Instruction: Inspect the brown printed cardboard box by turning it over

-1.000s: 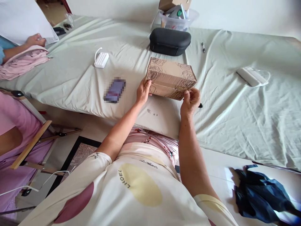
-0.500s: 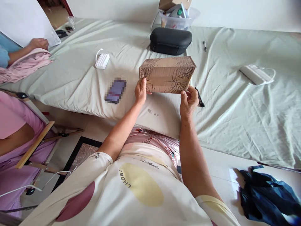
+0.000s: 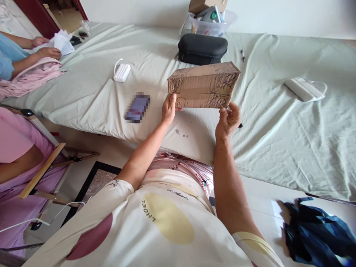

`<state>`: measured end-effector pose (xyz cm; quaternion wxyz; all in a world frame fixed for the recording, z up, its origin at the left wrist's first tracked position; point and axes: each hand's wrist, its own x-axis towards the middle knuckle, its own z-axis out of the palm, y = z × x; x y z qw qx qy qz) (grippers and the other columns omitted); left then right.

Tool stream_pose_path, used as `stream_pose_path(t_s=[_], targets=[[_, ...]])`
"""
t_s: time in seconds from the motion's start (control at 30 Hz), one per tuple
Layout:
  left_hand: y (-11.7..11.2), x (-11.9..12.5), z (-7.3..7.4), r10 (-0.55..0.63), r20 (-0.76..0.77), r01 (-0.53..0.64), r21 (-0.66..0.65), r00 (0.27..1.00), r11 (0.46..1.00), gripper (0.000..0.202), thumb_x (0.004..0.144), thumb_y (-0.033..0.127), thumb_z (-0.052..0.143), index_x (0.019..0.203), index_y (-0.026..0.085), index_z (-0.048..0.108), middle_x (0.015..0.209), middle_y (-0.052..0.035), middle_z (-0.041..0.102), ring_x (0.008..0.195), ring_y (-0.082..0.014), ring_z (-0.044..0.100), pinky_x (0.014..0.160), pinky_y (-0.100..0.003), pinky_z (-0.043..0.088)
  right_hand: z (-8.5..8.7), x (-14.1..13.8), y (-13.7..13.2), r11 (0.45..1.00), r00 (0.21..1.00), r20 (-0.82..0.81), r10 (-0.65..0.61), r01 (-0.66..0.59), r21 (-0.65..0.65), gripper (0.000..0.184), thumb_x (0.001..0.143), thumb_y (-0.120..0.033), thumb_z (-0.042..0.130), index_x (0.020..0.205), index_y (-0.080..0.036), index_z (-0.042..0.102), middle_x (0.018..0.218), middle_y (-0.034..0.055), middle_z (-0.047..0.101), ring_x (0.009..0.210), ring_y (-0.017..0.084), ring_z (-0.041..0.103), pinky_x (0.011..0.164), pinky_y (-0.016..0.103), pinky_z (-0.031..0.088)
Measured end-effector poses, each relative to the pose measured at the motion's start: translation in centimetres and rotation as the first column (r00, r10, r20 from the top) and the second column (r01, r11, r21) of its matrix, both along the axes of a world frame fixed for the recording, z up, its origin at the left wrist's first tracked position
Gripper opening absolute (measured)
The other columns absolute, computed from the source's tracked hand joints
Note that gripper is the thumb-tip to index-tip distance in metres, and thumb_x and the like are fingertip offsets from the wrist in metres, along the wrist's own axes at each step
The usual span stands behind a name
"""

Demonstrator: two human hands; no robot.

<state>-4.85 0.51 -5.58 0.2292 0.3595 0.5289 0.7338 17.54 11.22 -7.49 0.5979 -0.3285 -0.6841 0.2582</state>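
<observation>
A brown cardboard box (image 3: pixel 204 89) with dark scribbled swirls near its corners is held up over the cloth-covered table, its right end tilted higher. My left hand (image 3: pixel 169 108) grips its lower left corner, thumb on the front face and fingers beneath. At the lower right corner, my right hand (image 3: pixel 228 119) pinches the box's edge between thumb and fingers. Partly hidden behind my right hand lies a dark thin object (image 3: pixel 240 125), its kind unclear. Beyond the box sits a black zippered case (image 3: pixel 202 49).
The table carries a pale green cloth (image 3: pixel 278 141). On it lie a blurred phone (image 3: pixel 137 108), white power banks with cords (image 3: pixel 122 72) (image 3: pixel 304 89), a pen (image 3: pixel 243 55) and a plastic basket (image 3: pixel 214 27). Another person's hands (image 3: pixel 50 53) hold papers at the left.
The box has moved slightly right and its right end has risen, both my hands moving with it. At the left, the other person's large white sheet has come down into crumpled papers.
</observation>
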Motion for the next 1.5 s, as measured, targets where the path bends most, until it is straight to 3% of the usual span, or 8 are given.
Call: stream_pose_path(t_s=[0.13,0.37,0.57,0.77,0.97,1.17,1.4,1.5], targets=[[0.1,0.1,-0.1,0.0,-0.102,0.004,0.035,0.995,0.999,0.078,0.089,0.089,0.042,0.127,0.025,0.066,0.107,-0.0083,0.07,0.103,-0.0234,0.076,0.08,-0.033,0.067,0.5,0.1,-0.2,0.998,0.993,-0.103,-0.059,0.061,0.013,0.036,0.098,-0.056,0.059,0.115,-0.026,0.068,0.099,0.0018,0.067,0.077,0.015,0.063,0.074,0.035,0.057],[0.2,-0.1,-0.9,0.112,-0.284,-0.104,0.044,0.952,0.994,0.075,0.096,0.083,0.04,0.145,0.03,0.062,0.112,-0.0072,0.075,0.095,-0.0204,0.077,0.084,-0.033,0.062,1.1,0.1,-0.4,0.987,0.98,-0.12,-0.161,0.159,-0.03,0.051,0.103,-0.069,0.047,0.106,-0.022,0.067,0.086,0.0001,0.061,0.075,0.016,0.065,0.069,0.034,0.059],[0.6,-0.7,-1.4,0.257,-0.394,-0.247,0.078,0.882,0.966,0.064,0.101,0.075,0.041,0.128,0.025,0.07,0.114,-0.0086,0.077,0.099,-0.0193,0.075,0.095,-0.035,0.061,0.9,0.4,-0.2,0.978,0.97,-0.151,-0.188,0.199,0.059,0.057,0.099,-0.076,0.044,0.102,-0.023,0.065,0.082,-0.0015,0.056,0.075,0.018,0.064,0.075,0.04,0.059],[0.4,-1.0,-1.4,0.309,-0.436,-0.325,0.038,0.845,0.945,0.057,0.102,0.071,0.044,0.114,0.022,0.07,0.11,-0.0101,0.075,0.11,-0.0219,0.072,0.103,-0.039,0.057,0.7,0.1,0.1,0.989,0.992,-0.054,-0.117,0.121,0.083,0.053,0.104,-0.067,0.039,0.118,-0.022,0.064,0.101,0.0071,0.063,0.099,0.025,0.068,0.088,0.046,0.059],[1.2,-0.9,-2.5,0.211,-0.487,-0.306,-0.124,0.847,0.944,0.056,0.104,0.065,0.048,0.138,0.022,0.059,0.125,-0.0167,0.072,0.118,-0.0278,0.07,0.107,-0.047,0.056,0.2,-0.4,-1.0,0.987,0.982,0.188,-0.006,0.036,-0.154,0.043,0.094,-0.048,0.062,0.129,-0.024,0.059,0.104,0.0072,0.069,0.093,0.023,0.071,0.081,0.042,0.061],[1.6,-0.7,-3.5,0.159,-0.615,-0.357,-0.213,0.772,0.909,0.068,0.101,0.064,0.052,0.154,0.022,0.048,0.15,-0.0197,0.06,0.141,-0.0344,0.058,0.118,-0.05,0.048,0.3,-0.3,-1.3,0.976,0.951,0.301,-0.069,0.127,-0.176,0.046,0.083,-0.039,0.067,0.126,-0.024,0.059,0.103,0.0053,0.07,0.089,0.022,0.07,0.081,0.041,0.061],[0.1,0.0,-1.3,0.323,-0.669,-0.386,0.058,0.67,0.921,0.074,0.103,0.073,0.037,0.159,0.025,0.041,0.133,-0.015,0.067,0.131,-0.0278,0.064,0.114,-0.042,0.049,0.8,0.0,-1.2,0.982,0.979,0.07,-0.19,0.19,0.0,0.059,0.094,-0.054,0.057,0.144,-0.025,0.05,0.099,0.0037,0.058,0.091,0.022,0.065,0.087,0.045,0.058],[-0.8,0.7,0.1,0.378,-0.647,-0.364,0.164,0.662,0.917,0.07,0.105,0.072,0.029,0.154,0.025,0.049,0.131,-0.0144,0.068,0.128,-0.0251,0.064,0.113,-0.041,0.049,1.3,0.1,-1.8,0.975,0.979,-0.028,-0.202,0.204,0.092,0.057,0.101,-0.061,0.044,0.144,-0.025,0.052,0.102,0.0058,0.057,0.096,0.024,0.065,0.089,0.048,0.058]])
